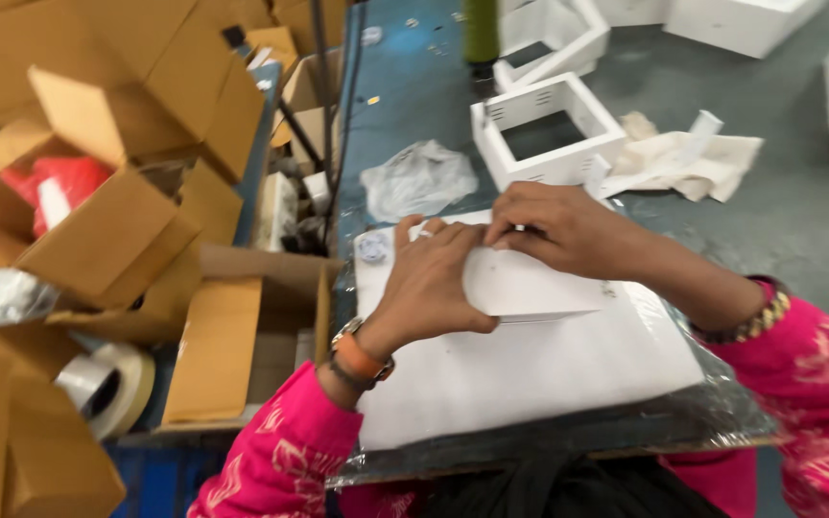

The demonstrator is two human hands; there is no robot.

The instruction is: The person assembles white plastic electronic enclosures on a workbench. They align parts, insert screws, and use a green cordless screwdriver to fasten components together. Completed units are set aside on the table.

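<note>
Both hands (491, 254) on smooth, flat white sheet (539, 288)

Both hands, left hand (431, 278) and right hand (560, 228), pinch a white folded sheet (530, 288).

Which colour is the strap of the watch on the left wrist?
Orange; the watch strap shows best in the head view, just below the left hand.
</note>
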